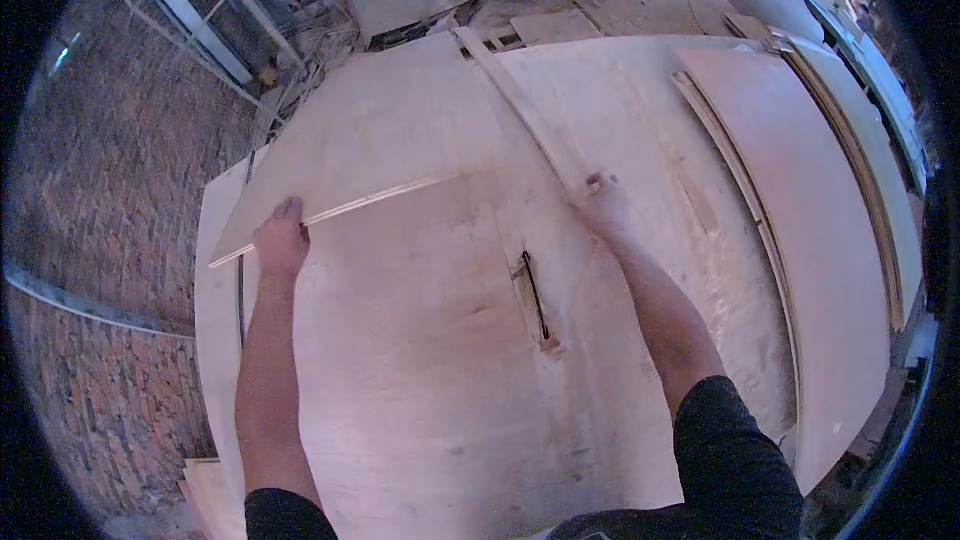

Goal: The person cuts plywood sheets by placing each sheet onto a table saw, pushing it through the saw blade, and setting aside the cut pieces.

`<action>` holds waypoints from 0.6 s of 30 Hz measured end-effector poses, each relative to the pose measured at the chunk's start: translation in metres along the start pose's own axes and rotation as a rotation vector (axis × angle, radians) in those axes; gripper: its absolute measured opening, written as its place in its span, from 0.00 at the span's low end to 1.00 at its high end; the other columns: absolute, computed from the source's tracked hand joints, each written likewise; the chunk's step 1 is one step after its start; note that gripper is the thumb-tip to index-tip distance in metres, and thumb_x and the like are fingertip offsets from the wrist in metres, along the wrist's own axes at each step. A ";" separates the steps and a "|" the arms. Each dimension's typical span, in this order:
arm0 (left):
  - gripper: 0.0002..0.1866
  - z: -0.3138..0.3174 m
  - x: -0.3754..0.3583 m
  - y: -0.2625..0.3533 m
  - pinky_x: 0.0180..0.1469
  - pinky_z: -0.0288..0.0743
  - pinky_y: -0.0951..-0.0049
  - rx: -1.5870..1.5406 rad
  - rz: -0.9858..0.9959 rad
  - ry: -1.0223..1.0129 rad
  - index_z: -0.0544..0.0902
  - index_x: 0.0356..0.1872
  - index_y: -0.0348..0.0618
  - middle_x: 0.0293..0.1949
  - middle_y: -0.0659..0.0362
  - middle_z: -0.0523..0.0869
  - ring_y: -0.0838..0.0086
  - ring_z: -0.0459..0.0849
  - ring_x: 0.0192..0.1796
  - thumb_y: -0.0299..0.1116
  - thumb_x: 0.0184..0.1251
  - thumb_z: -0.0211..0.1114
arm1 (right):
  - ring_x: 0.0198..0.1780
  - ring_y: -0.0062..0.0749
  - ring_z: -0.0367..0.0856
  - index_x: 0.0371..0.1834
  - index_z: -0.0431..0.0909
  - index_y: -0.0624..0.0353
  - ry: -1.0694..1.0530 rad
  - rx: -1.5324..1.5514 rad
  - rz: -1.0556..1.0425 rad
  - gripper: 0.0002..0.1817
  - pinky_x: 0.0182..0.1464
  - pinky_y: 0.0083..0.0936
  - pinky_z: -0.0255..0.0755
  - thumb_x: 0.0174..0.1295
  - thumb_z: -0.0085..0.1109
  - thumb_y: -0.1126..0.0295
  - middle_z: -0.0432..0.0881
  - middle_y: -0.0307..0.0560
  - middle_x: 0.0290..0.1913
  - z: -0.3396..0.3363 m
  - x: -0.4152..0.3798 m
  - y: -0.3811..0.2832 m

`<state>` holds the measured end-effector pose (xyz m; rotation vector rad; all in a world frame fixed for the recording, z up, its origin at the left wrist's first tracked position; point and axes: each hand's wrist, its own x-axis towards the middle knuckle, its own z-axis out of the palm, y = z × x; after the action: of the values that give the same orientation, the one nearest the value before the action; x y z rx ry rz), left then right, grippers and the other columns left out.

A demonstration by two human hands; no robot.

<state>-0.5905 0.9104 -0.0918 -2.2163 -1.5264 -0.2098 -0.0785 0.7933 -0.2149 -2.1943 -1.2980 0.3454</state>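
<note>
My left hand (pixel 283 237) is closed around the near edge of a pale plywood sheet (pixel 370 120), close to its left corner. The near edge is lifted a little and shows as a bright line. My right hand (pixel 605 210) has its fingers curled at the same sheet's right edge; the exact contact is partly hidden. Beneath lies another broad wood sheet (pixel 420 370), with a long dark slit (pixel 536 295) in its surface between my arms.
More sheets are stacked at the right (pixel 800 200), their layered edges overlapping. A brick wall (pixel 110 180) runs along the left, with a metal frame (pixel 220 0) standing at the far left. Scraps of board (pixel 555 28) lie beyond the far edge.
</note>
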 end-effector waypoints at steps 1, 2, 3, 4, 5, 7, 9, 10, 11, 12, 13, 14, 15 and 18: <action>0.20 -0.011 0.010 -0.002 0.43 0.82 0.52 0.019 0.020 -0.039 0.80 0.53 0.48 0.48 0.52 0.86 0.53 0.88 0.43 0.30 0.57 0.64 | 0.54 0.54 0.81 0.56 0.76 0.57 0.002 -0.023 0.009 0.33 0.56 0.44 0.77 0.51 0.73 0.51 0.79 0.59 0.52 -0.007 -0.010 0.012; 0.19 -0.024 0.020 -0.002 0.43 0.82 0.52 0.034 0.037 -0.077 0.80 0.52 0.47 0.46 0.51 0.87 0.53 0.88 0.42 0.30 0.57 0.64 | 0.54 0.55 0.81 0.55 0.75 0.57 0.005 -0.049 0.016 0.32 0.56 0.45 0.77 0.50 0.74 0.51 0.79 0.60 0.52 -0.017 -0.024 0.025; 0.18 -0.036 0.029 0.001 0.42 0.81 0.51 0.048 0.056 -0.113 0.81 0.51 0.47 0.45 0.51 0.87 0.53 0.88 0.41 0.31 0.57 0.64 | 0.54 0.56 0.81 0.55 0.74 0.57 0.010 -0.077 0.024 0.32 0.55 0.45 0.77 0.50 0.74 0.52 0.79 0.60 0.52 -0.029 -0.041 0.041; 0.17 -0.046 0.039 0.007 0.41 0.81 0.51 0.076 0.086 -0.135 0.81 0.50 0.47 0.43 0.50 0.87 0.53 0.88 0.41 0.31 0.58 0.63 | 0.54 0.56 0.80 0.55 0.73 0.55 -0.002 -0.080 0.050 0.33 0.55 0.45 0.77 0.49 0.75 0.52 0.78 0.59 0.52 -0.042 -0.063 0.063; 0.15 -0.056 0.047 0.013 0.41 0.80 0.51 0.104 0.115 -0.156 0.82 0.48 0.46 0.42 0.50 0.87 0.53 0.87 0.41 0.31 0.58 0.63 | 0.54 0.57 0.79 0.56 0.72 0.54 -0.015 -0.083 0.073 0.33 0.55 0.46 0.76 0.49 0.75 0.53 0.78 0.59 0.52 -0.053 -0.089 0.081; 0.12 -0.079 0.061 0.026 0.40 0.80 0.50 0.130 0.153 -0.167 0.83 0.43 0.45 0.38 0.50 0.87 0.52 0.87 0.40 0.33 0.58 0.63 | 0.53 0.53 0.79 0.58 0.73 0.52 -0.088 -0.219 0.236 0.35 0.56 0.45 0.75 0.47 0.77 0.56 0.78 0.58 0.53 -0.107 -0.140 0.078; 0.08 -0.106 0.073 0.049 0.39 0.79 0.50 0.122 0.190 -0.153 0.84 0.37 0.44 0.34 0.49 0.87 0.51 0.87 0.38 0.34 0.58 0.63 | 0.51 0.51 0.80 0.58 0.76 0.54 0.064 -0.340 0.041 0.32 0.53 0.45 0.76 0.48 0.77 0.59 0.79 0.56 0.50 -0.131 -0.173 0.096; 0.08 -0.122 0.079 0.063 0.38 0.79 0.50 0.116 0.204 -0.128 0.85 0.34 0.44 0.32 0.49 0.87 0.51 0.87 0.37 0.34 0.58 0.62 | 0.50 0.51 0.81 0.58 0.77 0.54 0.145 -0.397 -0.054 0.31 0.52 0.45 0.76 0.49 0.77 0.60 0.80 0.55 0.49 -0.144 -0.182 0.101; 0.07 -0.139 0.086 0.077 0.38 0.79 0.50 0.111 0.217 -0.096 0.85 0.32 0.44 0.30 0.49 0.86 0.50 0.87 0.36 0.34 0.58 0.62 | 0.49 0.48 0.82 0.57 0.78 0.56 0.174 -0.271 -0.098 0.29 0.51 0.42 0.76 0.51 0.76 0.61 0.81 0.53 0.47 -0.155 -0.181 0.092; 0.07 -0.154 0.091 0.090 0.37 0.79 0.51 0.107 0.229 -0.064 0.86 0.30 0.44 0.29 0.49 0.86 0.50 0.87 0.36 0.34 0.58 0.62 | 0.48 0.46 0.83 0.56 0.79 0.57 0.205 -0.145 -0.145 0.27 0.50 0.39 0.76 0.53 0.75 0.62 0.82 0.52 0.45 -0.165 -0.175 0.079; 0.07 -0.165 0.095 0.103 0.36 0.79 0.50 0.111 0.277 -0.050 0.86 0.29 0.44 0.28 0.49 0.86 0.50 0.87 0.35 0.34 0.58 0.62 | 0.46 0.43 0.83 0.56 0.80 0.58 0.235 -0.020 -0.193 0.25 0.49 0.37 0.77 0.54 0.74 0.64 0.83 0.50 0.43 -0.175 -0.169 0.060; 0.07 -0.175 0.099 0.114 0.36 0.79 0.50 0.117 0.324 -0.036 0.86 0.27 0.45 0.27 0.49 0.86 0.50 0.87 0.35 0.34 0.57 0.62 | 0.45 0.39 0.83 0.54 0.81 0.59 0.186 0.172 -0.152 0.22 0.49 0.33 0.76 0.58 0.71 0.64 0.83 0.48 0.41 -0.186 -0.165 0.031; 0.07 -0.186 0.102 0.126 0.35 0.79 0.50 0.123 0.368 -0.021 0.86 0.26 0.45 0.27 0.48 0.86 0.50 0.87 0.34 0.34 0.57 0.62 | 0.43 0.35 0.84 0.53 0.82 0.61 0.134 0.365 -0.114 0.19 0.49 0.29 0.76 0.61 0.69 0.64 0.84 0.46 0.39 -0.192 -0.159 0.000; 0.06 -0.226 0.094 0.168 0.35 0.79 0.51 0.131 0.381 -0.080 0.87 0.26 0.48 0.28 0.49 0.87 0.52 0.88 0.35 0.33 0.54 0.63 | 0.45 0.31 0.83 0.55 0.79 0.65 -0.088 0.806 -0.054 0.23 0.52 0.25 0.75 0.65 0.67 0.58 0.84 0.46 0.41 -0.193 -0.129 -0.069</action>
<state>-0.3735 0.8425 0.0985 -2.3776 -1.0898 0.0946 -0.0989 0.6430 -0.0264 -1.4698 -1.0081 0.7912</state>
